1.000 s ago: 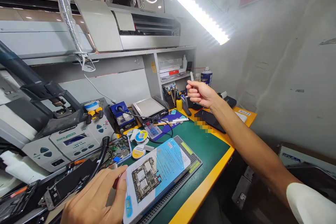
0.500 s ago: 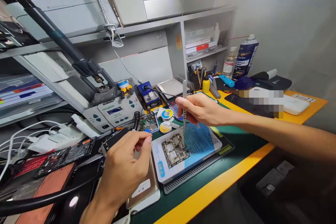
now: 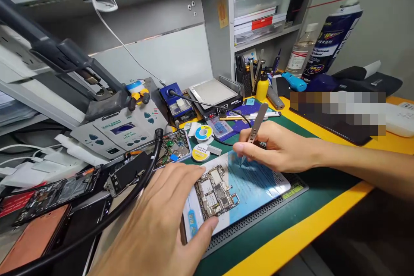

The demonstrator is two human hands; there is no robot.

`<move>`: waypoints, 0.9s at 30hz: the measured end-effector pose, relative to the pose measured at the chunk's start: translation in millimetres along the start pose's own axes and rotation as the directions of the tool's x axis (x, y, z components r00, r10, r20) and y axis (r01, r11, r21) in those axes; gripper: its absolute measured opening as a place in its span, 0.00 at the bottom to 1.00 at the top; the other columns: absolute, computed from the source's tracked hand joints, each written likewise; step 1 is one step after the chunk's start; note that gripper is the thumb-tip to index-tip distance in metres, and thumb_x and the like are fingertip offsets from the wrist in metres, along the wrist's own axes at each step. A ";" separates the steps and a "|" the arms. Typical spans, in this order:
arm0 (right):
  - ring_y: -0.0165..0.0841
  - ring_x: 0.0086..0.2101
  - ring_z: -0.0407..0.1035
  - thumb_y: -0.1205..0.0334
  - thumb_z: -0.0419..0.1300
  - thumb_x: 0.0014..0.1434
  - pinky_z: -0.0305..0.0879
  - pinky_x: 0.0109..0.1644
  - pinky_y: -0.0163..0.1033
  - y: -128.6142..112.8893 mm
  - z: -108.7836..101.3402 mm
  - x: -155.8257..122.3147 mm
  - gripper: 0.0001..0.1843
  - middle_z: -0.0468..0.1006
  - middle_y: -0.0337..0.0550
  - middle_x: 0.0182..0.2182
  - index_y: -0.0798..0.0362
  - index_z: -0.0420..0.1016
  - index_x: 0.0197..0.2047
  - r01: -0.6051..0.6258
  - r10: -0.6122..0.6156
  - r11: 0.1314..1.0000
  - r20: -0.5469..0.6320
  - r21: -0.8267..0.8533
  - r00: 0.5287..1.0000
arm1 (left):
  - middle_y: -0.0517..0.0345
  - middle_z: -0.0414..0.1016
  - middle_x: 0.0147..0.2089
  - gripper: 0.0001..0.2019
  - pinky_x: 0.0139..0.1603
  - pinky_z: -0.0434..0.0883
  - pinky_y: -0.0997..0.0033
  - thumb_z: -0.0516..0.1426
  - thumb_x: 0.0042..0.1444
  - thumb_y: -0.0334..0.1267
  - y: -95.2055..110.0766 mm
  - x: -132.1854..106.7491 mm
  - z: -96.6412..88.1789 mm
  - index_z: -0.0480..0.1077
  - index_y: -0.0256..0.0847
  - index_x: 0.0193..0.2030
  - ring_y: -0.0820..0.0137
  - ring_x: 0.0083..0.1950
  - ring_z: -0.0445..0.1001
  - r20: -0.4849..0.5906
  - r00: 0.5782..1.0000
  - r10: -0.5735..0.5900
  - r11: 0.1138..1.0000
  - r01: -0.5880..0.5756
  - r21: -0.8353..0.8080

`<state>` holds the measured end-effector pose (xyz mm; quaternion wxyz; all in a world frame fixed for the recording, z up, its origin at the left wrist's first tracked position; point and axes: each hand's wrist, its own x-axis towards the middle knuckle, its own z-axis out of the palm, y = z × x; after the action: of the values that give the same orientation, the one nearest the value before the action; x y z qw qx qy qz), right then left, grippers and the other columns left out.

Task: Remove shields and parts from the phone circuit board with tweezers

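In the head view, a pair of slim grey metal tweezers [image 3: 258, 117], pierced with small round holes, is gripped between the thumb and fingers of the right hand [image 3: 276, 147]. The tips are pointed down and to the left of that hand, over the blue printed half of a flat, glossy white-and-blue box [image 3: 247, 194]; whether the surface is touched cannot be told. The box is set directly below and in front of the right hand, and its left end is enclosed by the left hand [image 3: 161, 213], which is held open in a curve, with the thumb at the near edge and the fingertips toward the far one. Just beyond the left thumb, between the two hands, an angular circuit board [image 3: 215, 192] is seen on the box's white part; whether it is printed or real cannot be told. Beneath the box, nearer than the right hand, a grey perforated plate [image 3: 296, 187] is laid on a smooth green mat [image 3: 274, 226]. Behind the left hand's wrist, a ribbed black hose [image 3: 131, 206] is curved.
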<state>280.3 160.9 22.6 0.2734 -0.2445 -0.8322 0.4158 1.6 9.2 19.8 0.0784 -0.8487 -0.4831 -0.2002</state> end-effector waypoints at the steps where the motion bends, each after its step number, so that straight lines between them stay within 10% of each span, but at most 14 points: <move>1: 0.29 0.22 0.61 0.32 0.66 0.75 0.55 0.25 0.37 0.0 -0.4 -0.7 0.35 0.71 0.37 0.19 0.49 0.74 0.25 -0.029 0.028 0.999 0.018 0.028 0.999 | 0.48 0.86 0.64 0.24 0.62 0.85 0.53 0.63 0.70 0.44 -0.4 -4.1 1.3 0.72 0.46 0.71 0.54 0.64 0.86 0.004 1.000 -0.001 1.000 0.001 0.015; 10: 0.29 0.17 0.64 0.30 0.73 0.69 0.57 0.17 0.34 -13.8 5.8 -10.7 0.30 0.73 0.34 0.18 0.50 0.79 0.36 -0.316 0.228 0.885 0.274 0.343 0.934 | 0.44 0.86 0.65 0.25 0.68 0.83 0.53 0.58 0.75 0.44 4.0 -12.9 10.1 0.69 0.41 0.74 0.53 0.65 0.86 -0.022 1.000 0.014 0.994 -0.012 0.109; 27: 0.31 0.23 0.72 0.43 0.72 0.76 0.65 0.23 0.32 -9.0 18.8 -34.1 0.22 0.78 0.42 0.25 0.56 0.84 0.43 0.005 0.051 0.909 -0.124 0.416 0.991 | 0.52 0.87 0.61 0.19 0.70 0.77 0.69 0.51 0.81 0.37 -11.9 -10.0 12.6 0.71 0.43 0.72 0.69 0.64 0.84 -0.075 0.997 -0.008 0.998 0.003 -0.064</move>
<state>291.2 123.9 12.0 0.3686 -0.2175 -0.7020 0.5693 -9.7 11.6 3.5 0.0689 -0.8413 -0.4754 -0.2477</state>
